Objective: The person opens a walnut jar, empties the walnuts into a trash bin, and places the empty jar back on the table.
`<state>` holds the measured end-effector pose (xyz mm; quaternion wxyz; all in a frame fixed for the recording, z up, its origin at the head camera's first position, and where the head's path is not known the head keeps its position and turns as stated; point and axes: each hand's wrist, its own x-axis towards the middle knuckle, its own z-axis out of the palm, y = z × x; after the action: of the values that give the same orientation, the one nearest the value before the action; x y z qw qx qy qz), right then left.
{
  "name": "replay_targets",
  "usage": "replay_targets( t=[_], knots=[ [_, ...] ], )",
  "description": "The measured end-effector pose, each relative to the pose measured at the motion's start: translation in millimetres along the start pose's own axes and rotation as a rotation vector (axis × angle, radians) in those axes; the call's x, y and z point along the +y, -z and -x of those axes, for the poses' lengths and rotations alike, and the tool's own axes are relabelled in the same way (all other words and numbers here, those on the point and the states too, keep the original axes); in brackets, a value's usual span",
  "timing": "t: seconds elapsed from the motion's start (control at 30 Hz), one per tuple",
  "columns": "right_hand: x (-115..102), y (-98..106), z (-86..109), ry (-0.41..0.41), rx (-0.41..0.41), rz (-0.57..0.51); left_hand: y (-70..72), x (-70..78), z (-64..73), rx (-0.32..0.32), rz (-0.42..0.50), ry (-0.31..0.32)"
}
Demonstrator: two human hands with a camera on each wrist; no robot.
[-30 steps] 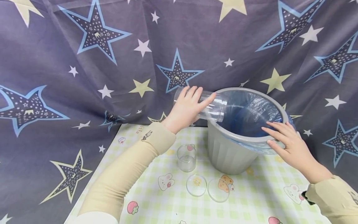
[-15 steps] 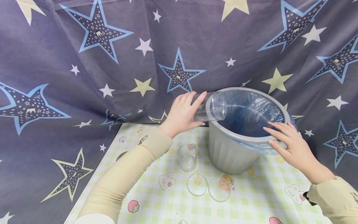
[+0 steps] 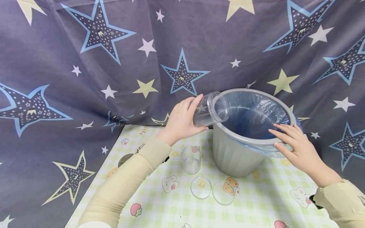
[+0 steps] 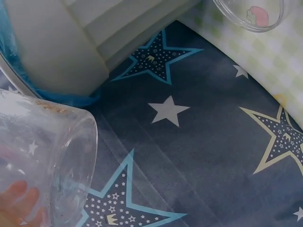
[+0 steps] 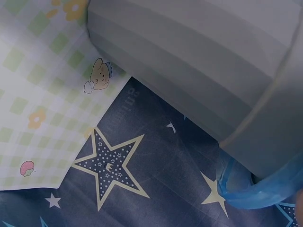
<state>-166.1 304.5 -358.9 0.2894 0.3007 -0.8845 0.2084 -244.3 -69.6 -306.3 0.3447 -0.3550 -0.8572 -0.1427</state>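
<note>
In the head view my left hand [image 3: 182, 122] holds a clear jar [image 3: 203, 110], tilted on its side, its mouth overlapping the left rim of a grey trash bin [image 3: 238, 158]. The left wrist view shows that jar [image 4: 71, 142] close up, with brownish specks along its wall and fingers [image 4: 21, 203] seen through it. My right hand [image 3: 296, 147] rests on the bin's right front rim, its fingers spread and fairly straight. A blue plastic bag [image 3: 256, 110] lines the bin and folds over its edge. Inside the bin, the bottom is hidden.
Another clear jar [image 3: 191, 161] stands upright on the checked tablecloth [image 3: 159, 209], left of the bin. Two clear round lids [image 3: 201, 188] lie side by side in front. A dark round object [image 3: 125, 159] is partly hidden by the left sleeve. Star-patterned curtain [image 3: 182, 31] hangs behind.
My left hand has shifted down and slightly left, turning the jar so its mouth faces more toward me. The dark round object has come into view beside the sleeve. My right hand stays put.
</note>
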Motion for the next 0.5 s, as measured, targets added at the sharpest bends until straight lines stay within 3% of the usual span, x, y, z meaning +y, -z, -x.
replay_targets(
  t=[0.23,0.5],
  knots=[
    [-1.0,-0.4,-0.5,0.001,0.007,-0.001,7.6,0.6,11.4,0.068,0.053,-0.008],
    [-1.0,-1.3,0.0,0.002,0.005,-0.004,10.6,-5.1,43.9,0.187,0.131,0.058]
  ],
)
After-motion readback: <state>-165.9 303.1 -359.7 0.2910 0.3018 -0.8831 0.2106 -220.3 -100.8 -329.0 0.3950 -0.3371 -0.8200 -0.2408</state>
